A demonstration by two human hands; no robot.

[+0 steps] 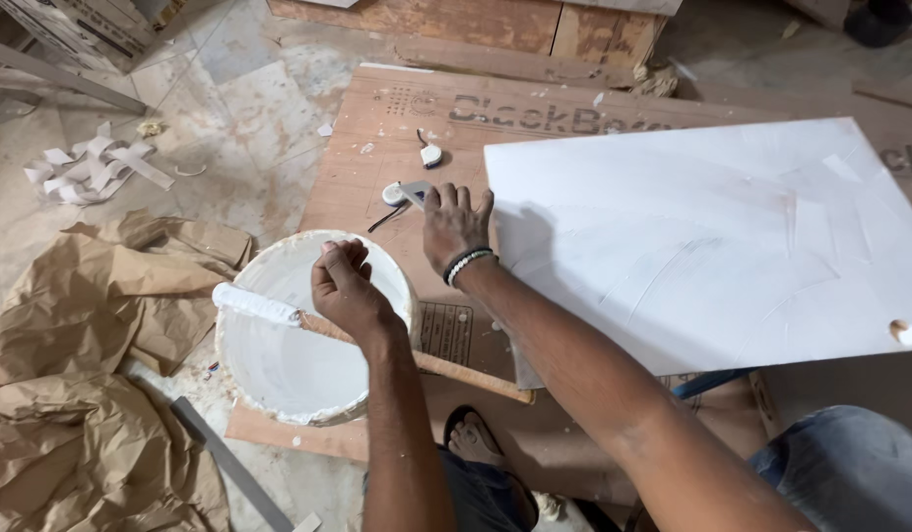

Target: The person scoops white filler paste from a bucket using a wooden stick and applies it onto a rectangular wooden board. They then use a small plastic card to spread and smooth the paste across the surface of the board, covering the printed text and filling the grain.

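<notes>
My left hand (346, 288) hovers over a white bucket (279, 239) of white paste, fingers curled shut above a wooden stick (466, 376). The stick lies across the bucket's rim, its far end coated white. My right hand (454, 225), with a beaded wristband, is pressed over a small grey-and-white hand tool (405, 192) lying on a brown plywood sheet (397, 118). That hand is just left of a large white board's (712, 236) corner.
A small white object (431, 155) lies on the plywood beyond the tool. Crumpled brown paper (82, 325) covers the floor at left, with white strips (92, 167) farther back. A grey metal strip (229, 463) lies near the bucket. My sandalled foot (471, 438) rests below.
</notes>
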